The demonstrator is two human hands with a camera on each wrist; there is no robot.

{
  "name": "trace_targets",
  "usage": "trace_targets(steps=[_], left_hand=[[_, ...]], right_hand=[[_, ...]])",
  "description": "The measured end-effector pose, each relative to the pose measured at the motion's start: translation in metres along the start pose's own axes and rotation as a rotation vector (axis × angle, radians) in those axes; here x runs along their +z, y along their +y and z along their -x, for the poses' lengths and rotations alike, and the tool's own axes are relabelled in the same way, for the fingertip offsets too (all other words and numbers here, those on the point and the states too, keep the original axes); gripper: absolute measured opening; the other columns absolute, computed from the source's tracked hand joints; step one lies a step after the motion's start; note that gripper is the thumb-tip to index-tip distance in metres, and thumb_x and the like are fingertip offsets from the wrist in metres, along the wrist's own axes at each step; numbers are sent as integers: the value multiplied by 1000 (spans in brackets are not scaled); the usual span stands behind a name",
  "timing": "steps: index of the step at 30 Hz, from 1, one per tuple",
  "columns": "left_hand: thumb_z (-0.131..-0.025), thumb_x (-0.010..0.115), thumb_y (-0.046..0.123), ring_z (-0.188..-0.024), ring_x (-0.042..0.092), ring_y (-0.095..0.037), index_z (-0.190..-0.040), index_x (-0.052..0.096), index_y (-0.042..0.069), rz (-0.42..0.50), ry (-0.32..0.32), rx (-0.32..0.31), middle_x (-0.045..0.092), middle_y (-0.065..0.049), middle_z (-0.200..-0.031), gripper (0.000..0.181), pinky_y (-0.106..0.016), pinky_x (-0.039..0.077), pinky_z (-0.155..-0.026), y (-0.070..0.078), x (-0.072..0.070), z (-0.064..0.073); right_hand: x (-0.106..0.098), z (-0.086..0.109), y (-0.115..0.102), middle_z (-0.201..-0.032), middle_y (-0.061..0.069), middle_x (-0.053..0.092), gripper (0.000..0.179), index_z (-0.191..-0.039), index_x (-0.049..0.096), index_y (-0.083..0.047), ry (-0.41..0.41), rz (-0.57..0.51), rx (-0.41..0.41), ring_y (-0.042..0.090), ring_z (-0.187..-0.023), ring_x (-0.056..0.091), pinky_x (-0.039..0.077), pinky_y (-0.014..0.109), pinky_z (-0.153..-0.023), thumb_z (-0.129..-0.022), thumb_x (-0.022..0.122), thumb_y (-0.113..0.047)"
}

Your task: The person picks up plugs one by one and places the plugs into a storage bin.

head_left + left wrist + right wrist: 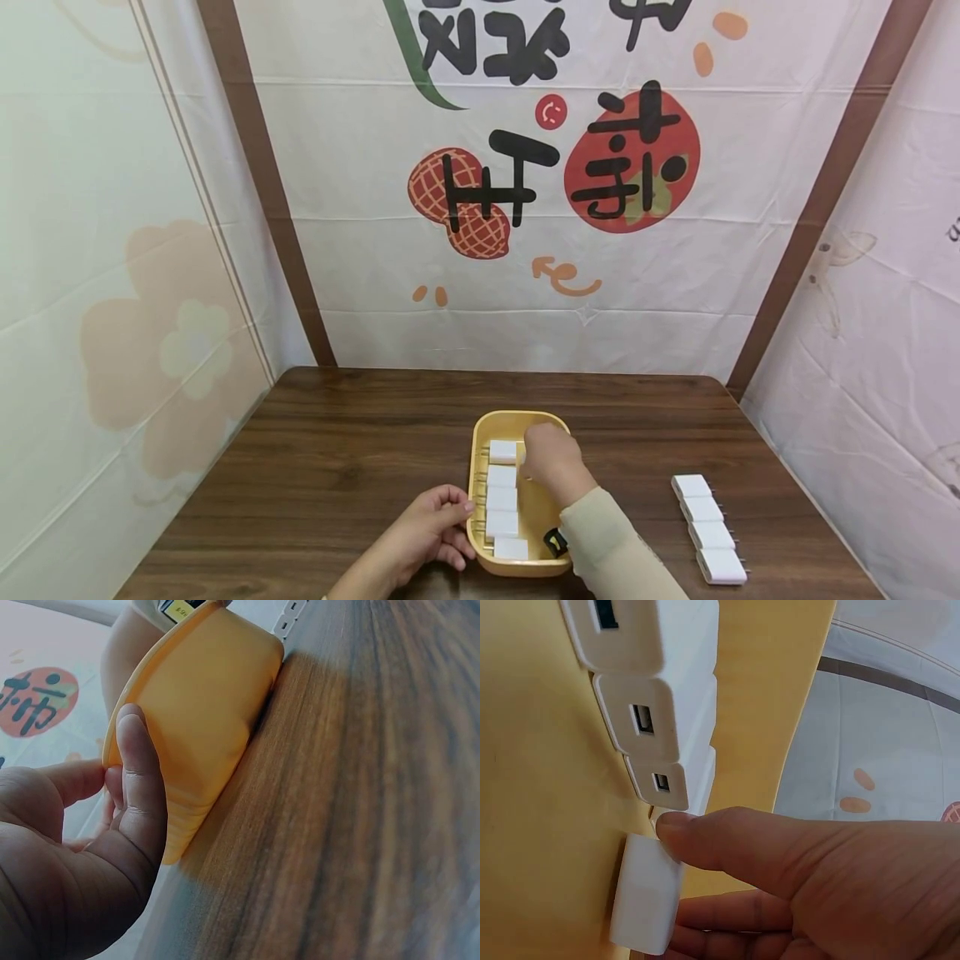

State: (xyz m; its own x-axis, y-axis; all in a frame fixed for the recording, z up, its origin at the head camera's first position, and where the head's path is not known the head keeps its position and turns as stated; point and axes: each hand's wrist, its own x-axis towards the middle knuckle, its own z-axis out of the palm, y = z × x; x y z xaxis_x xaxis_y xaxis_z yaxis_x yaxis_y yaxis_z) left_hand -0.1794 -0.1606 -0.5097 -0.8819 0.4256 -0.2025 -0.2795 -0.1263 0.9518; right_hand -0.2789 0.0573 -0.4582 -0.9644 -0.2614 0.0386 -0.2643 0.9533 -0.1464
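The white charger (pixel 646 896) is inside the yellow tray (pixel 540 510), beside a row of chargers (pixel 502 499), pinched in my right hand (pixel 553 457). I should set it square to them, gently, while my left hand (pixel 441 527) grips the tray's side.

The right grip (pixel 553 457) hides part of the yellow tray (pixel 540 510) from the head camera.

on the wall cloth (pixel 367 275), the turned sign 柿 stands on a drawn red fruit (pixel 633 156), and 生 on a drawn peanut (pixel 459 202). the yellow label (pixel 178 610) on a black thing (pixel 555 542) is too small for reading.
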Motion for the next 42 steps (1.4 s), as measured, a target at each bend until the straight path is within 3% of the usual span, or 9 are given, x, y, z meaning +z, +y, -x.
trace_targets(steps=[6, 22, 32, 42], left_hand=[[-106, 57, 19, -63, 70, -14, -115, 48, -2, -3, 4, -3, 66, -9, -82, 25, -25, 59, -53, 0, 0, 1], [-105, 57, 20, -63, 70, -14, -115, 49, -1, -4, 8, -3, 66, -9, -82, 25, -25, 58, -52, -1, 0, 0], [-105, 59, 21, -63, 70, -14, -116, 49, -2, -11, 14, -4, 67, -9, -83, 28, -25, 58, -52, 2, 1, 1], [-105, 58, 20, -63, 70, -14, -116, 48, -2, -6, 11, -2, 67, -9, -82, 26, -26, 58, -52, 1, 1, 0]], right_hand=[[1, -1, -1, -66, -1, 56, 35, -59, 52, -15, 2, 18, -4, 15, -59, 50, 49, 36, -48, -76, 82, -18], [3, -1, -3, -75, 2, 64, 25, -63, 58, -14, 12, 12, 44, 16, -63, 55, 55, 41, -53, -74, 80, -16], [-3, 1, -3, -78, 5, 59, 15, -69, 60, -9, -2, -24, 39, 21, -66, 50, 45, 36, -48, -75, 73, -3], [-2, -1, -4, -85, 10, 69, 9, -75, 67, -7, 45, 19, 32, 21, -70, 58, 57, 44, -58, -84, 68, -5]])
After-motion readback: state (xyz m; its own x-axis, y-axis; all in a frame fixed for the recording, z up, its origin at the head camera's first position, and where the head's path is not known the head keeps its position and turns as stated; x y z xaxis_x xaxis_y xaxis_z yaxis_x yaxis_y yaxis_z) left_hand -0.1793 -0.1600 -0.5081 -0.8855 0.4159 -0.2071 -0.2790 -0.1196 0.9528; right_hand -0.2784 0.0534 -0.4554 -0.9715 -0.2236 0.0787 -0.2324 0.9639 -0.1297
